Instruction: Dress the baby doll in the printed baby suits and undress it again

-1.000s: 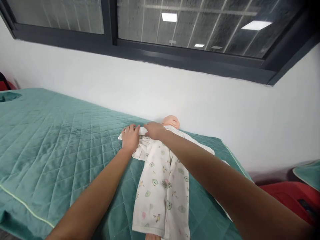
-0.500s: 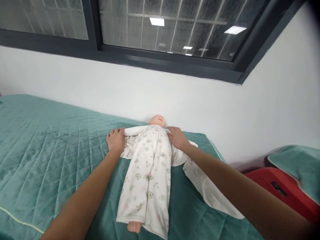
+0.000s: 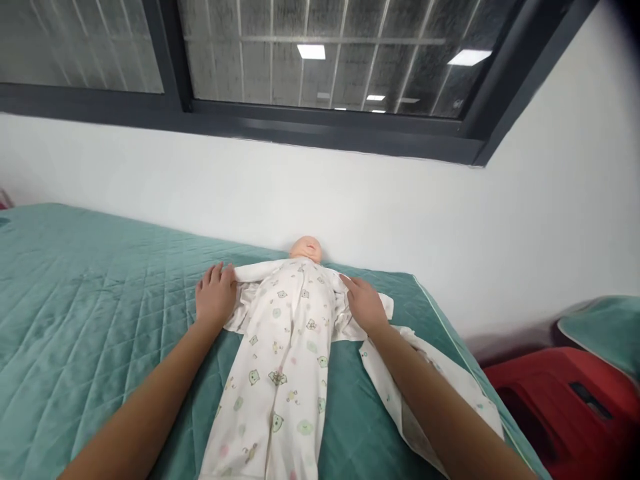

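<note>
A baby doll (image 3: 306, 248) lies on its back on a green quilted bed cover (image 3: 100, 293), head toward the white wall. It wears a white romper (image 3: 280, 360) printed with small animals. My left hand (image 3: 215, 299) lies flat, fingers stretched out, on the romper's left sleeve and the cover. My right hand (image 3: 366, 304) rests flat on the romper's right sleeve beside the doll's chest. Neither hand grips anything. A second white printed garment (image 3: 435, 393) lies spread under my right forearm.
The bed's right edge (image 3: 450, 327) runs close to the wall. A red object (image 3: 565, 407) stands on the floor to the right, with another green cover (image 3: 605, 333) beyond it. A dark-framed window (image 3: 320, 127) spans the wall above.
My right hand has moved from the left sleeve across to the doll's right side. My left hand has slid slightly outward along the left sleeve. The view has shifted right and down.
</note>
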### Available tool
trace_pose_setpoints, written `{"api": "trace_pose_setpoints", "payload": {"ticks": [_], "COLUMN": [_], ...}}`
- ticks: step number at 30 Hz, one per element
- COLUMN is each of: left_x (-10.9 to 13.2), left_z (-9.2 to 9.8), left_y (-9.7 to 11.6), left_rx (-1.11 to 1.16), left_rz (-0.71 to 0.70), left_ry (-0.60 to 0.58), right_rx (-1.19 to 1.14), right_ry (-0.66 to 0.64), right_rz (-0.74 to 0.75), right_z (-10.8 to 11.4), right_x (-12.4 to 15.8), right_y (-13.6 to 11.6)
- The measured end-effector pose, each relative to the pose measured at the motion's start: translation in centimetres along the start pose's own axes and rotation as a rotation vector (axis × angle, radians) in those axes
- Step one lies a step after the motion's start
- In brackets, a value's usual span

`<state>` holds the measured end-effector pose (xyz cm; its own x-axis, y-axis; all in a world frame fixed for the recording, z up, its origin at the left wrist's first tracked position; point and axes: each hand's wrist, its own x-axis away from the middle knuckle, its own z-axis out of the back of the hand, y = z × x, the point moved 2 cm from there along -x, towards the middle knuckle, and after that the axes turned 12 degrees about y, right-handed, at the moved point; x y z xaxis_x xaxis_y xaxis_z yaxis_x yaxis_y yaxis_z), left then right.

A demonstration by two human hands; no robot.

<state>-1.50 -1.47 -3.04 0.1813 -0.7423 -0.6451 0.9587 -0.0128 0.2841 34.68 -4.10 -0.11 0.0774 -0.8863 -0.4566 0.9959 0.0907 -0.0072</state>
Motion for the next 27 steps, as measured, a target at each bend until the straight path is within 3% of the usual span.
{"api": "trace_pose_setpoints", "payload": {"ticks": [4,6,8,10,13,16,20,27], "left_x": [0.3,-0.3,-1.4,-2.5,-3.5,-3.8,-3.0,-2.2], "left_z": [1.8,3.3,4.6,5.2,4.9,3.4,1.6,0.4], "left_y": [1.2,3.4,6.9,11.3,17.8,22.2,25.1,26.8], "left_rx": [0.261,0.436,0.529,0.543,0.326,0.082,-0.037,-0.098], "left_rz": [-0.017,-0.011,-0.072,-0.25,-0.741,-0.889,-0.9,-0.837], "left_ry": [0.07,0.097,0.085,-0.023,-0.206,-0.419,-0.599,-0.658], "right_rx": [-0.011,-0.003,0.0,-0.01,-0.038,-0.059,-0.087,-0.174], "right_ry": [0.112,0.13,0.147,0.157,0.159,0.153,0.127,0.123], "right_rz": [0.053,0.063,0.044,0.022,-0.005,-0.046,-0.106,-0.135], "right_z": [-0.5,-0.6,-0.6,-0.4,-0.2,0.1,0.4,-0.4], "right_x": [0.4,0.3,0.3,0.2,0.1,0.0,-0.1,-0.1], "right_y": [-1.5,-1.9,-2.0,-2.0,-2.1,-2.0,-2.0,-1.4]}}
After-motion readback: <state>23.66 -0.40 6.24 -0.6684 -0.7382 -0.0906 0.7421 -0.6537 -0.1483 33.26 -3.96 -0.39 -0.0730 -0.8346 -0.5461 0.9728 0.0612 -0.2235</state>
